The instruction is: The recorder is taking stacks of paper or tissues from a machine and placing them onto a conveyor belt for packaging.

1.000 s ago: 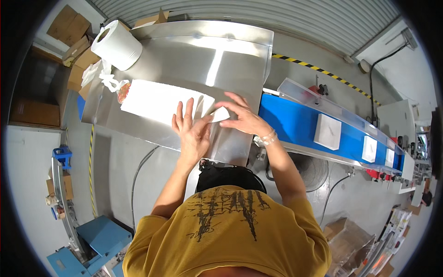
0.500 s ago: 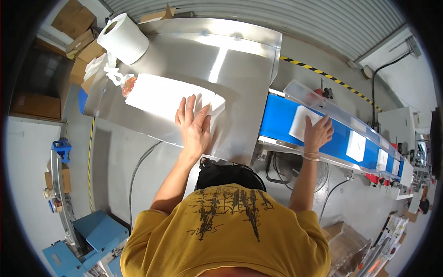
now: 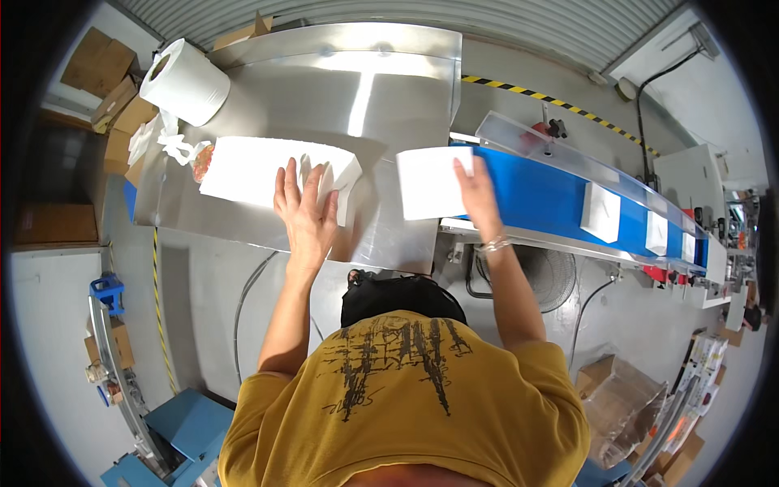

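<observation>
A row of white, flat folded-paper packs (image 3: 247,166) stands packed together on the metal table (image 3: 398,93). My left hand (image 3: 305,223) rests at its right end, fingers stretched and spread over the packs, where a gap shows between the last ones. At the left end of the blue conveyor belt (image 3: 531,183), my right hand (image 3: 480,199) holds a single white pack (image 3: 430,185) by its right edge, partly over the table. That hand is slightly blurred, and its fingers under the pack are hidden.
Further along the belt lie more white packs (image 3: 600,213), beside a clear plastic guard (image 3: 568,166). A big white roll (image 3: 185,84) stands at the table's far left, near crumpled white plastic (image 3: 174,144). A floor fan (image 3: 545,280) is below the belt.
My right hand has taken a white pack off the belt and moved it left toward the table. My left hand stays at the row's end. The view has shifted slightly.
</observation>
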The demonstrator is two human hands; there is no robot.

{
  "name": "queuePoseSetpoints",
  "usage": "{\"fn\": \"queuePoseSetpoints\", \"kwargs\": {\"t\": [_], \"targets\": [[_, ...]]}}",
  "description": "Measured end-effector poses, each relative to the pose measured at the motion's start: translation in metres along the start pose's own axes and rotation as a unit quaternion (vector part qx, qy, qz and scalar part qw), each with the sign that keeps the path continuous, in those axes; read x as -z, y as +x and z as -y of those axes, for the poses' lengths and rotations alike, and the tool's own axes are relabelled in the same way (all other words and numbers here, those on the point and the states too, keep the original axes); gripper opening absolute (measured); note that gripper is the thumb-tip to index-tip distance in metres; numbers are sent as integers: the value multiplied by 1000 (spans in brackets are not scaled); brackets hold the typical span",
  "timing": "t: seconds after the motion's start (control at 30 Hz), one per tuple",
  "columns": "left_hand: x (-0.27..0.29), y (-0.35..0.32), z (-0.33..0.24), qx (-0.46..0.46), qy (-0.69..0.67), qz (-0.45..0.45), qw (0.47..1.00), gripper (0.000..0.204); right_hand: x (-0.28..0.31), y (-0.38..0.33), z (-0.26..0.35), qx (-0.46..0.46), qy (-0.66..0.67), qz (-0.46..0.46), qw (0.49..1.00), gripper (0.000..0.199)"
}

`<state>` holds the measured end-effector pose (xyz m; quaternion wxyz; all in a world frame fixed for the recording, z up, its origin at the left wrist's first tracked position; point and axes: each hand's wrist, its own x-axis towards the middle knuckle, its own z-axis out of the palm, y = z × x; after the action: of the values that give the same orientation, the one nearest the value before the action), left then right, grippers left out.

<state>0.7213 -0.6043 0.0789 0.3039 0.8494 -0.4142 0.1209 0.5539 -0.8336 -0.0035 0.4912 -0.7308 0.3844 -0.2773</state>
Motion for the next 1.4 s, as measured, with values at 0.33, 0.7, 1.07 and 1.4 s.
{"fn": "queuePoseSetpoints", "kwargs": {"t": [0.33,0.7,1.07,1.4], "targets": [[-9,-7,6,-36,12,-21,999,30,82,-3,-8,117,-482,-247,832,52],[11,6,15,-41,-17,33,998,35,-57,2,44,197,13,192,961,41],[3,1,22,-46,-24,1,999,29,76,6,-7,-42,-419,-232,877,44],[21,12,17,-59,-38,53,996,26,-94,12,48,369,-158,207,892,52]]}}
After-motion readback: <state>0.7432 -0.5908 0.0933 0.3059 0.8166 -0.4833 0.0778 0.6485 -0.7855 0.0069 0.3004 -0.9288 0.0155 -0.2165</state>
